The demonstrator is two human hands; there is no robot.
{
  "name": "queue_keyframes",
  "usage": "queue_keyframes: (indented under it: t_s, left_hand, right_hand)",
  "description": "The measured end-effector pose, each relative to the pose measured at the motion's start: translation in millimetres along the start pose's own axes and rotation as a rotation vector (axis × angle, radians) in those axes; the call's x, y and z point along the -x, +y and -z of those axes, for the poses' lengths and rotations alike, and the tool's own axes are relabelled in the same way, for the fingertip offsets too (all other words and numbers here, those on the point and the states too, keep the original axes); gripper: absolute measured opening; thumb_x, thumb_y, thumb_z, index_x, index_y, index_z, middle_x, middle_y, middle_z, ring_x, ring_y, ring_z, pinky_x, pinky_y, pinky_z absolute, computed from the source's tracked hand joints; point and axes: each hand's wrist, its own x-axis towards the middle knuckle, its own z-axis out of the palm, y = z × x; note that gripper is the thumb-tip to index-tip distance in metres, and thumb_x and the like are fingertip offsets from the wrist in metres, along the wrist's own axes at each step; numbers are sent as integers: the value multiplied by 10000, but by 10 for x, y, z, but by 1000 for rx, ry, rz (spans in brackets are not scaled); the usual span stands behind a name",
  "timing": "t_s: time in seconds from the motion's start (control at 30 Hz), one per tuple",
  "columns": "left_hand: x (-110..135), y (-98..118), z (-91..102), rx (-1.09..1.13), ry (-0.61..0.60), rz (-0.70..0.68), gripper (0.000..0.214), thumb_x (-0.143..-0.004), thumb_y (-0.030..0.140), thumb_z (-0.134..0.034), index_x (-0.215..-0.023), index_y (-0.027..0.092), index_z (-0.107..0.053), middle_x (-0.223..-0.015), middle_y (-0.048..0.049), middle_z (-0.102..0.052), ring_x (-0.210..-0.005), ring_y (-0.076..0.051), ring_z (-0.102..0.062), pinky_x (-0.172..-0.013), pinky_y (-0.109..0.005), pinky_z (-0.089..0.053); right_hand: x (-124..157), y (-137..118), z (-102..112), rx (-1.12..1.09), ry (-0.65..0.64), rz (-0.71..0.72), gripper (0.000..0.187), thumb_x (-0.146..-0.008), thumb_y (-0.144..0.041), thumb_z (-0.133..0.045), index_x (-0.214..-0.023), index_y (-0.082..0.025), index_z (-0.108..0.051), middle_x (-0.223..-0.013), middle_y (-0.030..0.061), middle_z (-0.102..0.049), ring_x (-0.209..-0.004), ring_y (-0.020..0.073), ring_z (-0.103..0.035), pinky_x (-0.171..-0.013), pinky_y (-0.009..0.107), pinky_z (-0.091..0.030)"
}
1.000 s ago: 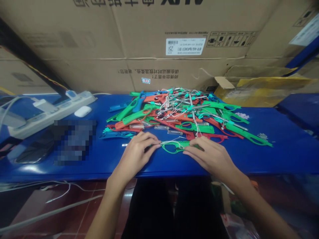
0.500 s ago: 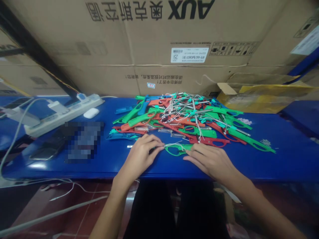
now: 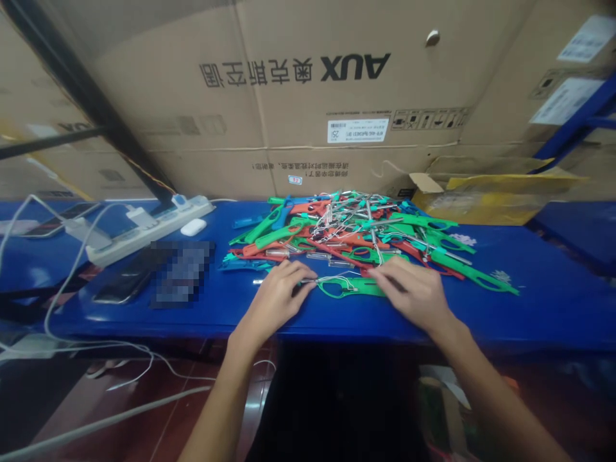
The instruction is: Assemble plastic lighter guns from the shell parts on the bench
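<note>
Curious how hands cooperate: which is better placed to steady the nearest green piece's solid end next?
Probably the right hand: it's at that end of the green piece, while the left hand is by the loop.

We have a glossy blue table (image 3: 543, 282) before us, and on it a heap of green, red, orange and blue plastic parts (image 3: 289, 234), mixed with metal rods and white wires. Just on our side of the heap lies a single green part (image 3: 368, 287). Left of the heap we see a small white case (image 3: 193, 227), a pixelated item (image 3: 180, 276), a dark phone (image 3: 128, 279) and a white power strip (image 3: 120, 240). Right of the heap we find two small pale clusters (image 3: 500, 277); behind its right side sits an open, yellow-taped carton (image 3: 486, 208).
</note>
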Motion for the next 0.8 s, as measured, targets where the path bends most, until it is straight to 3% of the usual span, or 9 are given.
queue_keyframes:
  t_s: [0.1, 0.3, 0.4, 0.47, 0.57, 0.67, 0.7, 0.77, 0.8]
  left_hand:
    - [0, 46, 22, -46, -24, 13, 124, -1013, 250, -578, -1083, 215, -675, -1089, -46, -714, -1012, -233, -637, -949, -447, -476]
    - [-6, 122, 85, -120, -75, 41, 194, -971, 272, -617, -1156, 220, -642, -1173, -59, -714, -1096, -266, -637, -1038, -493, -449]
    - [-99, 156, 191, -79, -63, 10, 237, -966, 310, -637, -1183, 215, -650, -1177, -65, -720, -1107, -256, -640, -994, -459, -489]
    - [-265, 176, 325, -24, 26, -41, 209, -987, 326, -612, -1153, 215, -672, -1118, -54, -735, -1041, -220, -660, -931, -408, -517]
    - [-774, 176, 645, 25, 275, -109, 219, -1009, 375, -588, -949, 197, -701, -927, -19, -740, -871, -154, -664, -834, -328, -521]
    - [-1615, 166, 1024, 112, 649, 64, 467, -1080, 485, -396, -857, 162, -649, -817, -9, -685, -677, -94, -547, -663, -272, -465]
    - [-1925, 184, 1120, 185, 698, 152, 491, -1106, 457, -283, -952, 139, -623, -867, -15, -678, -630, -73, -501, -576, -247, -409]
    - [-2465, 277, 1205, 361, 605, 217, 648, -1099, 408, 23, -1182, 106, -544, -1089, -56, -659, -624, -47, -498, -540, -227, -361]
    - [-2651, 347, 1184, 391, 534, 193, 688, -1088, 432, 57, -1209, 105, -536, -1137, -65, -648, -628, -45, -505, -554, -226, -370]
  right_hand:
    - [-247, 283, 32, 18, 75, -82, 255, -1026, -282, -568, -826, -185, -693, -758, 28, -710, -654, 137, -640, -634, 274, -460]
    - [-885, 1242, -80, 216, 34, -98, 389, -1035, -401, -517, -771, -180, -698, -741, 58, -684, -662, 161, -584, -599, 304, -360]
    - [-884, 1571, -159, 268, 59, -107, 447, -1039, -437, -479, -749, -175, -696, -743, 74, -683, -669, 171, -573, -598, 311, -343]
    - [-792, 1668, -166, 283, 111, -155, 432, -1034, -428, -484, -756, -177, -699, -737, 70, -684, -668, 174, -578, -603, 312, -353]
    - [-669, 1678, -116, 255, 150, -189, 375, -1014, -399, -517, -768, -183, -700, -727, 61, -681, -666, 178, -591, -624, 314, -383]
    - [-645, 1607, -74, 194, 107, -201, 350, -999, -401, -535, -760, -196, -688, -726, 56, -674, -666, 182, -592, -649, 318, -403]
    - [-653, 1578, -76, 171, 84, -209, 345, -994, -404, -538, -756, -200, -682, -728, 55, -670, -670, 185, -593, -653, 321, -405]
    - [-677, 1518, -99, 112, 24, -217, 330, -991, -396, -536, -758, -203, -669, -741, 55, -663, -689, 191, -598, -658, 324, -404]
    - [-689, 1489, -114, 76, -9, -214, 322, -993, -386, -530, -765, -202, -663, -752, 55, -660, -700, 193, -600, -661, 324, -405]
